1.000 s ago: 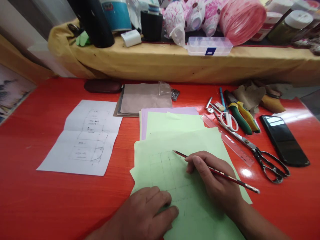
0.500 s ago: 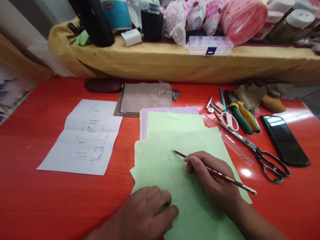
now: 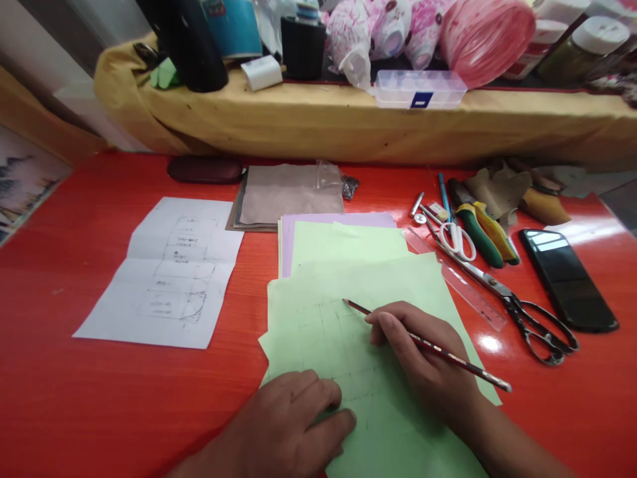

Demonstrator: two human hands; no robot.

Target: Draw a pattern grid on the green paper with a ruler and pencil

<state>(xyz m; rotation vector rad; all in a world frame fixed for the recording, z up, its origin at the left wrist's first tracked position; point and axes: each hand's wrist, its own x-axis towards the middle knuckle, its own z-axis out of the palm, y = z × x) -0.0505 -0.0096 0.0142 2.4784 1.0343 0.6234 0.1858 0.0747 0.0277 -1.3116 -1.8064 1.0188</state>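
Observation:
A dark pencil (image 3: 460, 362) is pinched in my right hand (image 3: 428, 345); its tip touches the upper part of a green sheet of paper (image 3: 308, 292). Faint pencil lines and small marks cover the middle of that sheet. My left hand (image 3: 298, 418) rests on the sheet's lower left, fingers loosely bent, thumb apart from them, holding nothing. To the left lies a creased white sheet (image 3: 139, 285) bearing a hand-drawn pattern with written notes. Under the green sheet's far edge are more green and purple sheets (image 3: 343, 218).
Right of the paper lie a clear ruler (image 3: 475, 295), large scissors (image 3: 540, 328), small white-handled scissors (image 3: 458, 242), pliers (image 3: 480, 232) and a phone (image 3: 570, 282). Brown sheets (image 3: 288, 192) and a dark case (image 3: 205, 170) lie farther back, before a cloth-covered ledge (image 3: 298, 126) holding jars and a plastic box (image 3: 421, 89).

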